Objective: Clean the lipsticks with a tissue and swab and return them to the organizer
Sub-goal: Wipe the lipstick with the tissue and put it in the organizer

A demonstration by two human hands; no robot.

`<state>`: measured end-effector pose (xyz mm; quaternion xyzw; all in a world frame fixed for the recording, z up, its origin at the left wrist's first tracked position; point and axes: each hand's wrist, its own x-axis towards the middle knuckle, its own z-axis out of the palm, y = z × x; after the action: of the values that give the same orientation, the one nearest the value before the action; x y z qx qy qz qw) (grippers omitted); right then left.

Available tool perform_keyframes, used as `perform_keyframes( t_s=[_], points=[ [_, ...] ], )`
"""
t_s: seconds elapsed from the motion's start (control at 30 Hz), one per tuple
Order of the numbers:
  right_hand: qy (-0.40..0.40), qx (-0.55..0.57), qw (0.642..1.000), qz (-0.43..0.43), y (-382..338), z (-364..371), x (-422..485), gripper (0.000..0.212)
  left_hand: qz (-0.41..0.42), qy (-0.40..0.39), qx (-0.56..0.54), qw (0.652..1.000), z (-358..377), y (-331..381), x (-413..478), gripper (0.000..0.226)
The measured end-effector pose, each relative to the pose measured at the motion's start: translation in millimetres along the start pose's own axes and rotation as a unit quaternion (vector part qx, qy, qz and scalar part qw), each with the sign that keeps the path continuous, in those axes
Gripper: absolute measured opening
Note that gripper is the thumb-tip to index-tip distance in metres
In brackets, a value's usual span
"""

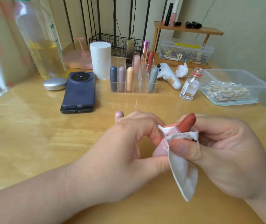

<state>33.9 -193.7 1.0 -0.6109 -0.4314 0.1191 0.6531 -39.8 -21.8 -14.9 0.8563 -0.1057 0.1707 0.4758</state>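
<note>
— What are you holding?
— Your left grip (125, 143) clasps the pink lipstick (187, 122) by its tube; your right grip (225, 151) pinches the tissue (183, 173) round its bared red-brown tip.
— And the organizer (138, 84)?
— Farther back on the worktop (32, 135), other lipsticks (130, 78) upright inside.

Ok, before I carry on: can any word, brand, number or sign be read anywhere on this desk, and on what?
No text is legible.
Small glass bottle: printed label, too small to read.
Tall bottle: white and green label, blurred.
White panda-faced device: orange mark, unreadable.
Clear clip box: letter-like shapes inside, blurred.
</note>
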Motion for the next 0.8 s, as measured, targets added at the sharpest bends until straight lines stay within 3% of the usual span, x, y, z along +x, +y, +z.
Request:
perform_keyframes(
  t_s=[0.13, 0.23, 0.3, 0.4, 0.53, 0.6, 0.8],
  points=[
    [0.077, 0.025, 0.995, 0.055, -1, 1, 3, 0.01, -0.084, -0.015, -0.127, 0.988, -3, -3, 1, 0.025],
    [0.122, -0.004, 0.992, 0.024, 5, -5, 4, 0.01, -0.11, -0.005, -0.221, 0.969, -3, -9, 5, 0.03],
    [0.091, -0.029, 0.995, -0.021, 8, -9, 3, 0.002, -0.108, -0.004, -0.223, 0.969, -4, -9, 5, 0.03],
    [0.012, -0.021, 0.999, -0.046, 9, -13, -1, 0.007, -0.111, 0.0, -0.22, 0.969, -4, -7, 3, 0.037],
    [-0.005, -0.071, 0.995, -0.064, 12, -16, 0, 0.006, -0.129, 0.002, -0.247, 0.96, -3, -5, 3, 0.042],
    [0.012, -0.068, 0.996, -0.062, 14, -16, 0, 0.018, -0.126, 0.001, -0.236, 0.964, -3, -5, 3, 0.043],
    [0.029, 0.094, 0.995, 0.006, 12, -3, 0, 0.02, -0.094, -0.011, -0.196, 0.976, -3, -5, 5, 0.028]
  ],
)
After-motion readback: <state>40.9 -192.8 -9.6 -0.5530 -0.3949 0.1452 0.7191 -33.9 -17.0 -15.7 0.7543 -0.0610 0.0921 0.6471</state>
